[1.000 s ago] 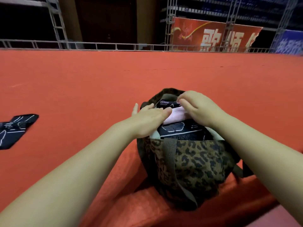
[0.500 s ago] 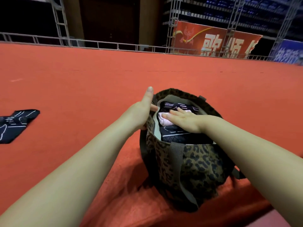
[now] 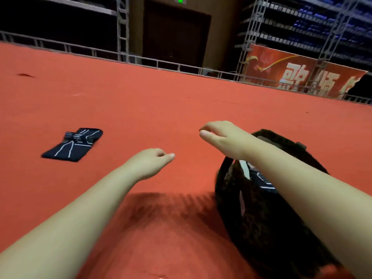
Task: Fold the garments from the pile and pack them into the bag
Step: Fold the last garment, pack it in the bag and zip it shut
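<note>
A leopard-print bag (image 3: pixel 259 222) stands on the red carpet at the lower right, with a black white-lined garment (image 3: pixel 263 181) showing inside its mouth. My right forearm crosses over the bag's opening. My right hand (image 3: pixel 223 137) hovers left of the bag's rim, fingers loosely curled, holding nothing. My left hand (image 3: pixel 153 162) hangs in the air over the carpet, further left and nearer to me, also loosely curled and empty. A folded black garment with white lines (image 3: pixel 73 144) lies flat on the carpet to the left, well apart from both hands.
The red carpet (image 3: pixel 161 105) stretches far ahead to a metal rail (image 3: pixel 161 63). Scaffold towers, a dark doorway and a red banner (image 3: pixel 298 75) stand behind it. My arms cast a shadow on the carpet near me.
Both hands have left the bag: the right lifted off the clothes inside, the left let go of the rim, and both moved left. The view swung left, bringing the black garment closer.
</note>
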A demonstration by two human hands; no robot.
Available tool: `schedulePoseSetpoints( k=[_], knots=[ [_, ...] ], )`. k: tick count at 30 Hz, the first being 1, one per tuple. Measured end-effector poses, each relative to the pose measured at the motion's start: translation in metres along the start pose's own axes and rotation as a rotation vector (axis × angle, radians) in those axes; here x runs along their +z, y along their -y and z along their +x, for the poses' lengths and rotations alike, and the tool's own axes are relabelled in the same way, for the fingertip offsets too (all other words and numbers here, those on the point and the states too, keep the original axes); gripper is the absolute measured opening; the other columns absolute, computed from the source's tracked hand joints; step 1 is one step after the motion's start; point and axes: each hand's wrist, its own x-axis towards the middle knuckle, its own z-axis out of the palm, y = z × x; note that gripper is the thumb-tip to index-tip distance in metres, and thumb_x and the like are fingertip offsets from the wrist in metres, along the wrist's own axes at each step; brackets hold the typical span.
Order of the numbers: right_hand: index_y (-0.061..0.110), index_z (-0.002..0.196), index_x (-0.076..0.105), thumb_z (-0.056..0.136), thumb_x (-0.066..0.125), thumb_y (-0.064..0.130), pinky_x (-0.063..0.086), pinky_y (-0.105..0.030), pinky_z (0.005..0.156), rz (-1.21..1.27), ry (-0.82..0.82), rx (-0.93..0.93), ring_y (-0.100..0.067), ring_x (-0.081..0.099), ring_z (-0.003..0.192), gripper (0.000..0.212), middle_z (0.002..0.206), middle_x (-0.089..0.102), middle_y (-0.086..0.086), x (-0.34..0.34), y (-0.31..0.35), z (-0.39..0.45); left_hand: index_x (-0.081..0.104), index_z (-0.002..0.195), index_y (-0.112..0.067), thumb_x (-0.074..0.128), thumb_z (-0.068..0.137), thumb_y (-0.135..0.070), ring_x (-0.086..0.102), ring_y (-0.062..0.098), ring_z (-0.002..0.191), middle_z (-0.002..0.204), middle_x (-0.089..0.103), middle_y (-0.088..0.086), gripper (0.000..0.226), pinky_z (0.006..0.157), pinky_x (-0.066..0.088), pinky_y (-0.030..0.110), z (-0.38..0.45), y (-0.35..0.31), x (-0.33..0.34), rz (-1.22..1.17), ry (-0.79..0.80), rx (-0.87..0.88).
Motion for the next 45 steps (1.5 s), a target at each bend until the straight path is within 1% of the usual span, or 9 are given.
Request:
schedulePoseSetpoints(
  k=[5,10,13,17,23,30,34,37,45],
  knots=[
    [0.017,0.122,0.057,0.096,0.033,0.055,0.039,-0.043,0.102,-0.154,0.360,-0.016,-0.032,0.046,0.123,0.052,0.129,0.056,-0.011,0.081,0.072,0.083,0.062,0.110,-0.027,0.036,0.091,-0.061,0.054,0.026,0.115,0.123,0.061,0.001,0.047,0.097,0.043,0.039,-0.021,0.139,-0.029,0.230,0.017,-0.235],
    [0.021,0.131,0.050,0.094,0.036,0.057,0.035,-0.043,0.107,0.041,0.425,-0.008,-0.031,0.042,0.129,0.053,0.138,0.049,-0.011,0.193,0.109,0.122,0.049,0.131,-0.033,0.037,0.093,-0.055,0.035,0.019,0.135,0.146,0.041,-0.003,0.046,0.110,0.031,0.040,-0.044,0.235,-0.044,0.372,0.038,-0.243],
    [0.024,0.137,0.044,0.096,0.034,0.055,0.027,-0.043,0.112,0.069,0.376,0.021,-0.027,0.033,0.137,0.052,0.146,0.040,-0.006,0.240,0.122,0.126,0.045,0.135,-0.034,0.041,0.093,-0.053,0.029,0.016,0.139,0.150,0.035,-0.005,0.046,0.113,0.026,0.037,-0.042,0.260,-0.051,0.412,-0.022,-0.193],
    [0.031,0.139,0.040,0.096,0.030,0.055,0.010,-0.046,0.117,0.091,0.156,0.061,-0.018,0.018,0.144,0.050,0.153,0.030,0.002,0.274,0.137,0.136,0.051,0.130,-0.024,0.045,0.092,-0.049,0.043,0.023,0.129,0.138,0.050,0.000,0.046,0.103,0.034,0.038,-0.017,0.293,-0.068,0.276,-0.370,-0.360],
    [0.033,0.128,0.052,0.095,0.037,0.051,0.019,-0.042,0.115,0.192,0.047,0.054,-0.011,0.029,0.139,0.040,0.145,0.042,0.009,0.282,0.127,0.145,0.040,0.138,-0.024,0.040,0.091,-0.053,0.045,0.031,0.126,0.134,0.054,0.008,0.056,0.103,0.030,0.042,0.035,0.330,-0.106,0.155,-0.593,-0.688],
    [0.031,0.115,0.061,0.093,0.045,0.045,0.031,-0.035,0.105,0.229,-0.018,0.048,-0.015,0.046,0.124,0.030,0.128,0.056,0.009,0.277,0.127,0.152,0.065,0.113,-0.025,0.071,0.082,-0.021,0.059,0.013,0.081,0.100,0.065,-0.002,0.032,0.072,0.048,0.020,0.043,0.328,-0.108,-0.331,-0.561,-0.290],
    [0.029,0.111,0.063,0.094,0.045,0.042,0.032,-0.034,0.102,0.282,-0.010,0.053,-0.015,0.048,0.120,0.028,0.123,0.059,0.008,0.278,0.129,0.150,0.067,0.099,-0.031,0.076,0.074,-0.012,0.057,0.019,0.066,0.085,0.065,0.012,0.033,0.058,0.045,0.023,0.034,0.327,-0.112,-0.481,-0.440,-0.257],
    [0.028,0.110,0.063,0.094,0.044,0.045,0.034,-0.034,0.100,0.322,-0.013,0.054,-0.015,0.051,0.117,0.029,0.119,0.062,0.008,0.278,0.128,0.151,0.066,0.085,-0.022,0.069,0.081,-0.007,0.058,0.002,0.053,0.072,0.062,0.004,0.016,0.048,0.049,0.020,0.032,0.310,-0.110,-0.480,-0.427,-0.249],
    [0.044,0.130,0.032,0.060,0.064,0.059,0.026,-0.023,0.110,0.894,-0.152,-0.024,-0.001,0.034,0.134,0.078,0.141,0.039,0.013,0.271,0.132,0.145,0.067,0.095,-0.020,0.069,0.080,-0.001,0.059,-0.003,0.052,0.063,0.064,-0.006,0.024,0.053,0.047,0.013,0.036,0.224,-0.101,-0.364,-0.149,-0.011]
  ],
)
